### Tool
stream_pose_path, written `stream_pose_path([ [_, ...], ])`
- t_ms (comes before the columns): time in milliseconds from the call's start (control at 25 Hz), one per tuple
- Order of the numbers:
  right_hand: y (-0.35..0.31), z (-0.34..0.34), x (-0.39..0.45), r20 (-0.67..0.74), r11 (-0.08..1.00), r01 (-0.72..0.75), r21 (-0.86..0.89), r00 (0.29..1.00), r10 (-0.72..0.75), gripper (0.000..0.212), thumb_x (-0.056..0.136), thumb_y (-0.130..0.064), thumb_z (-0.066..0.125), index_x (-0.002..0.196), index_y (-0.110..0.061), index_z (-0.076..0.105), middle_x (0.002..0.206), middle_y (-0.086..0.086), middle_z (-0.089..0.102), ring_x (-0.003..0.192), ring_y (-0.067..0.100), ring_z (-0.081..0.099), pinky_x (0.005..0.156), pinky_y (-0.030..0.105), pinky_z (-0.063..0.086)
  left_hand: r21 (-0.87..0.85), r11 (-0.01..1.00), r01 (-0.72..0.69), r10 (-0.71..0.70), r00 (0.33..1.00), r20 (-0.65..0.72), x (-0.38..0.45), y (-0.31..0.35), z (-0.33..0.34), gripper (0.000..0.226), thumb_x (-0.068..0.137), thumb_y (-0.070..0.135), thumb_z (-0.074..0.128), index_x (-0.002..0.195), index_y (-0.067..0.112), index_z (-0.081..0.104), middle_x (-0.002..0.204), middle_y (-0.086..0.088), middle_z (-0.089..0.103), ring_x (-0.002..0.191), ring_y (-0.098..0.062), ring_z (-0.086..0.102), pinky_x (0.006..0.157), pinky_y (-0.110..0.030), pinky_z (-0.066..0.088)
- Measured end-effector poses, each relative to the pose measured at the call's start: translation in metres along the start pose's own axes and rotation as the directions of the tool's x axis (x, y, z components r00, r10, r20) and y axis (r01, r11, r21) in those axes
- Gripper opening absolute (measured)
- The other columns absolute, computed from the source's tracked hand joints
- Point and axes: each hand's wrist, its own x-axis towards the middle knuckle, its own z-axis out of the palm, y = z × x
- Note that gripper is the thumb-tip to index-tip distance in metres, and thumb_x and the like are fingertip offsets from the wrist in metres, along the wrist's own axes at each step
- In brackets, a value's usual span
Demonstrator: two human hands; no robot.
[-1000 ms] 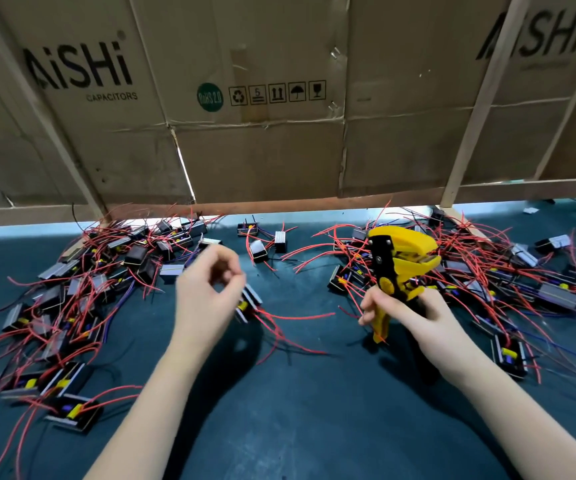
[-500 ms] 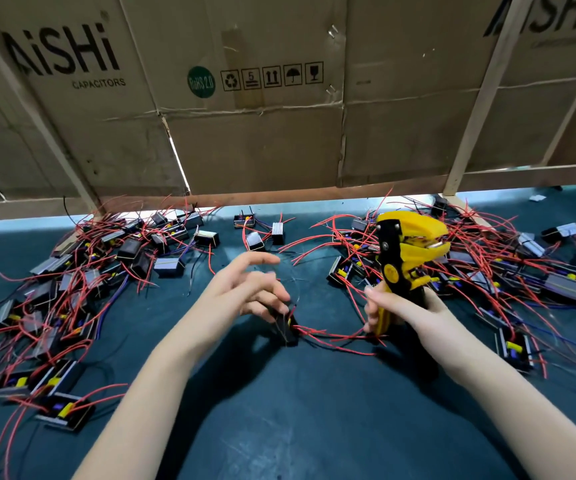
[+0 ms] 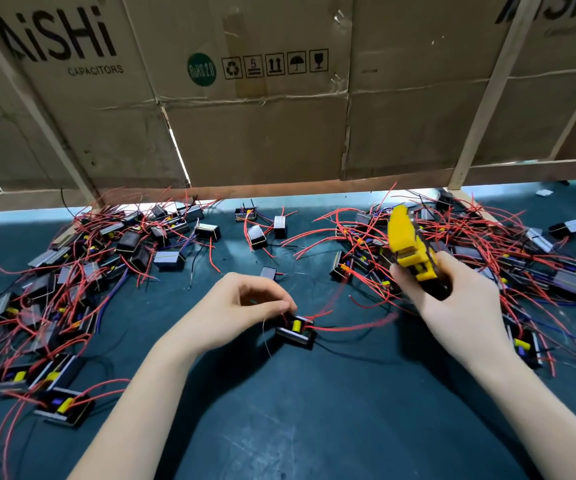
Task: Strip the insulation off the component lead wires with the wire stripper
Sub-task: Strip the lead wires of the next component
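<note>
Head view: left hand point(image 3: 241, 306) at centre, fingertips curled, pinching thin wire at small black component point(image 3: 296, 330) lying on dark green mat point(image 3: 279, 410). Red lead wire point(image 3: 348, 327) trails right from component. Right hand point(image 3: 452, 303) wraps fingers around yellow wire stripper point(image 3: 409, 247), tool raised, tip pointing away. Heaps of similar components with red wires on left point(image 3: 71, 271) and right point(image 3: 522, 258). Cardboard wall point(image 3: 279, 133) behind.
</note>
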Motion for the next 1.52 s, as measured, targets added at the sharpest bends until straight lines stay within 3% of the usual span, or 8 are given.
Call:
stream_pose_path([
  [200, -0.001, -0.003, 0.0, -0.086, 0.976, 0.189, -0.106, 0.976, -0.198, 0.037, 0.076, -0.024, 0.08, 0.066, -0.017, 0.045, 0.059, -0.007, 0.045, 0.061, 0.009, 0.044, 0.061, 0.035, 0.037, -0.07, 0.997, -0.041, 0.047, 0.995, 0.088, -0.003, 0.008, 0.013, 0.022, 0.092, 0.019, 0.06, 0.103, 0.006, 0.074, 0.097, 0.0, 0.077, 0.092, -0.007, 0.07, 0.078, -0.015, 0.05],
  [360, 0.003, -0.002, 0.002, -0.061, 0.951, 0.206, -0.23, 0.972, -0.225, 0.037, 0.074, -0.025, 0.083, 0.067, -0.011, 0.049, 0.061, 0.002, 0.049, 0.06, 0.025, 0.043, 0.062, 0.047, 0.044, -0.078, 0.996, 0.041, -0.038, 0.998, 0.045, -0.004, 0.012, -0.001, 0.032, 0.089, 0.04, 0.067, 0.098, 0.009, 0.07, 0.082, 0.0, 0.065, 0.071, -0.014, 0.054, 0.059, -0.025, 0.042],
  [520, 0.002, -0.002, 0.002, -0.048, 0.956, 0.208, -0.208, 0.974, -0.222, 0.037, 0.075, -0.026, 0.082, 0.068, -0.015, 0.048, 0.061, 0.001, 0.048, 0.059, 0.021, 0.042, 0.061, 0.044, 0.042, 0.055, 0.998, 0.022, -0.032, 0.981, 0.192, -0.011, 0.015, -0.003, 0.035, 0.069, 0.042, 0.083, 0.09, 0.02, 0.064, 0.082, 0.008, 0.06, 0.072, -0.012, 0.052, 0.067, -0.025, 0.042],
  [720, -0.005, 0.0, -0.005, 0.219, 0.922, 0.325, 0.211, 0.904, -0.369, 0.034, 0.076, -0.036, 0.074, 0.067, -0.018, 0.047, 0.061, 0.0, 0.044, 0.059, 0.015, 0.04, 0.055, 0.034, 0.032, 0.238, 0.97, -0.04, 0.051, 0.998, -0.038, 0.0, 0.007, 0.013, 0.02, 0.072, 0.009, 0.085, 0.081, 0.019, 0.07, 0.071, 0.008, 0.063, 0.062, -0.008, 0.056, 0.066, -0.025, 0.049],
  [960, -0.009, 0.011, -0.019, 0.563, 0.816, -0.087, 0.572, 0.765, -0.313, 0.062, 0.084, -0.07, 0.056, 0.084, -0.008, 0.06, 0.078, 0.016, 0.059, 0.076, 0.037, 0.056, 0.074, 0.047, 0.047, -0.081, 0.988, 0.135, -0.145, 0.979, -0.144, 0.007, -0.003, 0.025, 0.018, 0.071, -0.005, 0.082, 0.082, 0.005, 0.072, 0.062, 0.002, 0.06, 0.055, -0.011, 0.055, 0.06, -0.019, 0.052],
  [1200, 0.004, 0.018, -0.001, 0.267, 0.973, 0.118, 0.199, 0.949, -0.17, 0.041, 0.084, -0.059, 0.057, 0.068, -0.022, 0.049, 0.062, -0.003, 0.043, 0.061, 0.011, 0.038, 0.062, 0.032, 0.036, -0.17, 0.983, 0.071, -0.084, 0.994, -0.071, 0.005, -0.002, 0.029, 0.005, 0.08, -0.001, 0.074, 0.081, 0.003, 0.071, 0.077, -0.007, 0.07, 0.071, -0.016, 0.061, 0.067, -0.025, 0.049],
  [1360, 0.01, 0.02, 0.006, 0.171, 0.981, 0.124, -0.149, 0.98, -0.098, 0.04, 0.081, -0.056, 0.062, 0.066, -0.024, 0.043, 0.06, -0.007, 0.045, 0.061, 0.014, 0.043, 0.059, 0.035, 0.035, -0.344, 0.932, 0.109, -0.12, 0.993, -0.009, 0.003, 0.002, 0.029, 0.013, 0.085, 0.005, 0.069, 0.077, 0.016, 0.069, 0.094, -0.006, 0.072, 0.087, -0.008, 0.066, 0.072, -0.019, 0.053],
  [1520, 0.012, 0.015, 0.003, 0.183, 0.905, 0.146, -0.399, 0.98, -0.077, 0.042, 0.079, -0.06, 0.065, 0.075, -0.02, 0.056, 0.072, -0.007, 0.056, 0.077, 0.023, 0.056, 0.073, 0.041, 0.045, -0.321, 0.934, 0.157, -0.162, 0.987, 0.014, 0.002, 0.002, 0.029, 0.013, 0.079, -0.005, 0.074, 0.084, 0.006, 0.069, 0.083, -0.009, 0.069, 0.074, -0.013, 0.066, 0.068, -0.019, 0.054],
])
